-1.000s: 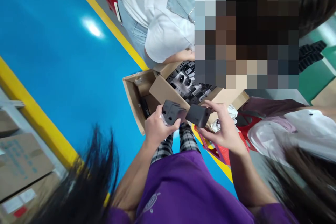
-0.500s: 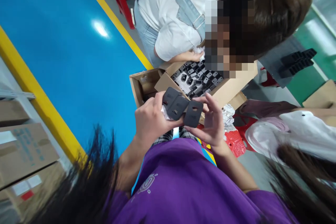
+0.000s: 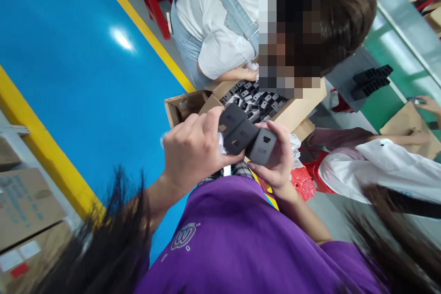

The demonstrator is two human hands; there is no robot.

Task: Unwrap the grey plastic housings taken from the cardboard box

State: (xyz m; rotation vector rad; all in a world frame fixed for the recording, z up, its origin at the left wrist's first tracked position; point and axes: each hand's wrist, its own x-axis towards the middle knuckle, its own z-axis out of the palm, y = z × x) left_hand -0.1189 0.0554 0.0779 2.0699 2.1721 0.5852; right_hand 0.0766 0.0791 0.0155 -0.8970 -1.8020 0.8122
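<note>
Two black rectangular plastic pieces [image 3: 237, 131] with rounded corners and small cut-outs lie side by side in my left hand [image 3: 193, 147]. Its fingers are closed around them, and a bit of crumpled white wrapping [image 3: 221, 144] shows beneath. My right hand [image 3: 278, 161] grips a third piece of the same kind, a black plastic block [image 3: 262, 146], between thumb and fingers. That block is tilted and close against the left-hand pair. Just beyond my hands stands an open cardboard box [image 3: 303, 103] holding many similar black pieces [image 3: 255, 101].
A co-worker in a white shirt [image 3: 220, 50] leans over the box, one hand at its edge. Another person's white sleeve [image 3: 389, 165] is at right, near a red stool [image 3: 303, 183]. Stacked cartons [image 3: 27, 206] stand at left beside the blue floor [image 3: 69, 73].
My right hand has turned the third piece, so its face and side now show more. The left-hand pair has tilted too. The whole view has shifted slightly.
</note>
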